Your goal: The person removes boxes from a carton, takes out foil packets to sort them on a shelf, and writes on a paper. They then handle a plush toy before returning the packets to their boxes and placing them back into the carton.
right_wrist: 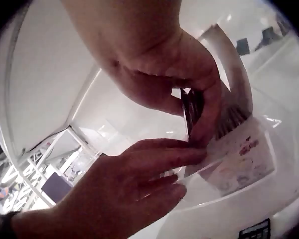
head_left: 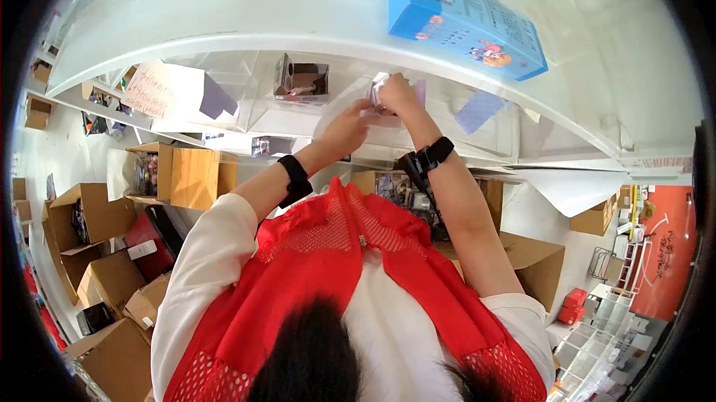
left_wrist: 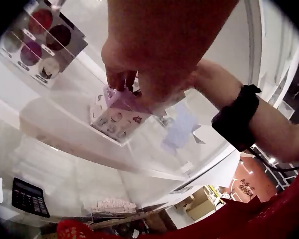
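A small white and lilac box point(left_wrist: 120, 117) with little round pictures stands upright on a clear shelf in front of the person. The left hand point(head_left: 347, 130) holds the box at its near edge, fingers on one side and thumb on the other in the right wrist view. From above, the right hand point(head_left: 399, 95) reaches down to the box's open top. Its thumb and fingers pinch dark, shiny packets point(right_wrist: 192, 107). More dark ribbed packets point(right_wrist: 234, 123) show inside the box. The right hand hides part of the opening.
A blue box point(head_left: 470, 22) lies on the upper clear shelf above the hands. An open-fronted box point(head_left: 302, 80) and a handwritten sign point(head_left: 153, 92) are to the left. A lilac card point(head_left: 481, 111) lies to the right. Cardboard boxes point(head_left: 97, 212) stand on the floor.
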`<action>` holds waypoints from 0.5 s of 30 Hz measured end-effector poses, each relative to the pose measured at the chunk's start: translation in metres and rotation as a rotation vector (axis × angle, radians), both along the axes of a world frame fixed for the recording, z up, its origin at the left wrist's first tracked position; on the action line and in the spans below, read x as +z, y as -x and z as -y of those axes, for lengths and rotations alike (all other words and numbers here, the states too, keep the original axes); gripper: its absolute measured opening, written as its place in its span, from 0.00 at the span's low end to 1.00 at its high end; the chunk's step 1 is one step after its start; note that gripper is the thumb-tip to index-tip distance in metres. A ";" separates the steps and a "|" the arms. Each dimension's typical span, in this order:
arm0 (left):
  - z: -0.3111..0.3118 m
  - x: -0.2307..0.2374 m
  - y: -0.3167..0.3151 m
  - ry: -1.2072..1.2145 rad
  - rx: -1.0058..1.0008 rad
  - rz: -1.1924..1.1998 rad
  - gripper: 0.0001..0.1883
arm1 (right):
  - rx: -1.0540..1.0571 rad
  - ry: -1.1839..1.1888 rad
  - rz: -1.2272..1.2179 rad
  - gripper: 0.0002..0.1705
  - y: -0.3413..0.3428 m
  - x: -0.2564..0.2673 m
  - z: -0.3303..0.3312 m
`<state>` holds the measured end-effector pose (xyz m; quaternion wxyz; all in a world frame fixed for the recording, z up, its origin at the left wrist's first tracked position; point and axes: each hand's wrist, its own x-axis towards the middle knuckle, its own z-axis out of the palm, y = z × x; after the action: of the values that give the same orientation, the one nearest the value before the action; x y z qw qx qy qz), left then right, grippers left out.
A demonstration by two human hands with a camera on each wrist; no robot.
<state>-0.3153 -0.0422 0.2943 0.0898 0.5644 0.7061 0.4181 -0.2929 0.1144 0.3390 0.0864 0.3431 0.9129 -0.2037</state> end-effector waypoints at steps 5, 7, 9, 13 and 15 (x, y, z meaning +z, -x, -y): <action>0.003 -0.001 0.005 0.088 -0.049 0.093 0.19 | -0.231 0.102 -0.200 0.26 -0.001 -0.033 -0.011; 0.002 -0.005 0.006 0.066 -0.096 0.045 0.20 | -0.270 0.091 -0.224 0.23 -0.004 -0.020 -0.002; 0.002 -0.005 0.006 0.052 -0.113 0.015 0.20 | 0.200 -0.300 0.011 0.20 -0.005 -0.025 0.004; 0.004 -0.002 0.007 0.090 -0.094 0.029 0.20 | 0.501 -0.623 0.306 0.19 0.002 -0.046 0.012; 0.006 -0.001 0.010 0.116 -0.113 0.034 0.20 | 0.421 -0.456 0.175 0.17 -0.005 -0.042 0.013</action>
<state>-0.3253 -0.0486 0.2935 0.1577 0.5902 0.6944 0.3803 -0.2878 0.1014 0.2973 0.1258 0.1735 0.9750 0.0590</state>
